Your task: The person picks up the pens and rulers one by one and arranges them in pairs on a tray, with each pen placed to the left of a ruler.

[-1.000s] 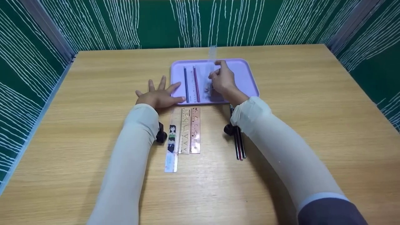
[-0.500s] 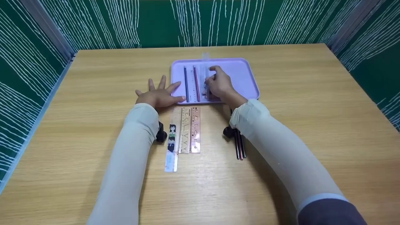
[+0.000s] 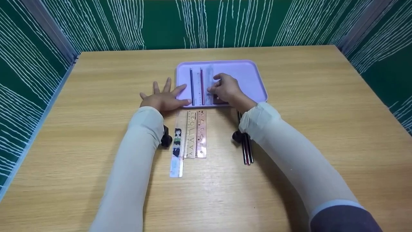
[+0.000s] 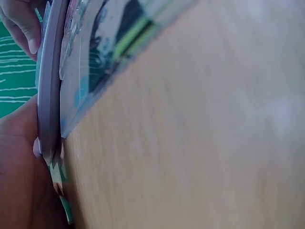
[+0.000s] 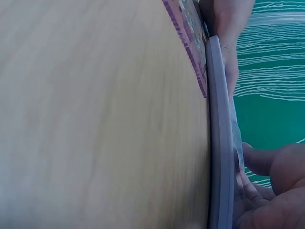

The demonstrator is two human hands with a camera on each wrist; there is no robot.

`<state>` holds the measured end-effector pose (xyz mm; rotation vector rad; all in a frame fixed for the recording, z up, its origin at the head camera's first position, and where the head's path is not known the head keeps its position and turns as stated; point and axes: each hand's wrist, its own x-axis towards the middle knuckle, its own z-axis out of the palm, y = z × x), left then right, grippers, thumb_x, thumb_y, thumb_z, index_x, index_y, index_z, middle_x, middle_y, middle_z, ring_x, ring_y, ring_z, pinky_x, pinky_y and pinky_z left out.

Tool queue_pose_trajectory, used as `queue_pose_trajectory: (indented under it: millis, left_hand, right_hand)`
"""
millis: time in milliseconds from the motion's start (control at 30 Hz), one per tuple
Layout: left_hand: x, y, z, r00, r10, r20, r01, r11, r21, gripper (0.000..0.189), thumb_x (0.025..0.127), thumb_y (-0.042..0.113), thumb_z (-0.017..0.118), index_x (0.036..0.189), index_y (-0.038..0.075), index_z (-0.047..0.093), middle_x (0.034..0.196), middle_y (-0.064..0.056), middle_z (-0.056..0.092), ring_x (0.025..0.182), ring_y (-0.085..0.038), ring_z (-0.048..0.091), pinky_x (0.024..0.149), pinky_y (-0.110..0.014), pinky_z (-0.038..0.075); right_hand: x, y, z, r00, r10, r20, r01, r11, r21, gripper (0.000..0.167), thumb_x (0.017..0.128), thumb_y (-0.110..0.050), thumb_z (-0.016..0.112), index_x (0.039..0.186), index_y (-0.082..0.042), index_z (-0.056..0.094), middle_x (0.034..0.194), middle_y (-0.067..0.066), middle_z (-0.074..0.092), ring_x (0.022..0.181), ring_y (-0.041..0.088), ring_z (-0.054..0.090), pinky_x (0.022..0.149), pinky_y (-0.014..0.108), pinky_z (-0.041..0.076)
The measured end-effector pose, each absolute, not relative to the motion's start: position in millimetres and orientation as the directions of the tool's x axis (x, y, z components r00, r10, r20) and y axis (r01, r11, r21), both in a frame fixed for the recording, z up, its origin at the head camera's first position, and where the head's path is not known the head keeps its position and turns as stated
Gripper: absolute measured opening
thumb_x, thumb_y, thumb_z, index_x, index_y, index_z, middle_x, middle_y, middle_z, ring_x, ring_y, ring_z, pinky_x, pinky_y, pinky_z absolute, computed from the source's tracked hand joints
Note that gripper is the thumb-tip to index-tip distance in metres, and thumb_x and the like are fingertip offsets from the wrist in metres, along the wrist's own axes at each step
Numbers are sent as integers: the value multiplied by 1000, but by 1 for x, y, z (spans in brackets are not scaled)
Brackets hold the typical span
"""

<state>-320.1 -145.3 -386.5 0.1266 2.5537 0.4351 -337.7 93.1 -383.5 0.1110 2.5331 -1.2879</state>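
A lilac tray (image 3: 244,72) lies toward the back of the table. My left hand (image 3: 164,99) is spread at its left edge, thumb and forefinger over the rim. Inside the tray, a dark blue pencil (image 3: 192,87), a clear ruler (image 3: 198,88) and a red pencil (image 3: 202,86) lie side by side. Just right of them is another clear ruler (image 3: 209,75), low over the tray. My right hand (image 3: 228,87) pinches that ruler's right side between thumb and fingers. In the right wrist view, the right thumb (image 5: 259,160) is at the ruler's edge.
In front of the tray lie a ruler with cartoon figures (image 3: 176,151), a yellowish stencil ruler (image 3: 190,138) and a pink stencil ruler (image 3: 201,135). Several dark pencils (image 3: 247,151) lie partly under the right forearm. Green walls (image 3: 164,25) stand behind the table.
My right hand has moved left and lowered the clear ruler from a raised tilt to nearly flat beside the red pencil. The left hand stays in place.
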Motion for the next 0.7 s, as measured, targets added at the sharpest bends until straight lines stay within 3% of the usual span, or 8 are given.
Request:
queue_pose_trajectory:
  millis: [433, 700]
  left_hand:
    - [-321, -145, -388, -854, 173, -491, 6, 946, 323, 88, 83, 89, 41, 156, 60, 2, 170, 4, -27, 150, -44, -34, 105, -85, -19]
    - [-321, -145, -386, -854, 171, -491, -3, 943, 333, 87, 83, 89, 42, 156, 61, 2, 169, 5, -27, 150, -43, -35, 105, -84, -20]
  right_hand:
    - [-340, 93, -385, -965, -75, -250, 126, 703, -700, 52, 97, -21, 72, 146, -12, 54, 119, 7, 64, 101, 18, 67, 83, 27, 59]
    - [-340, 96, -385, -954, -96, -285, 156, 652, -742, 48, 99, -22, 69, 144, -10, 54, 118, 7, 64, 95, 18, 69, 76, 26, 60]
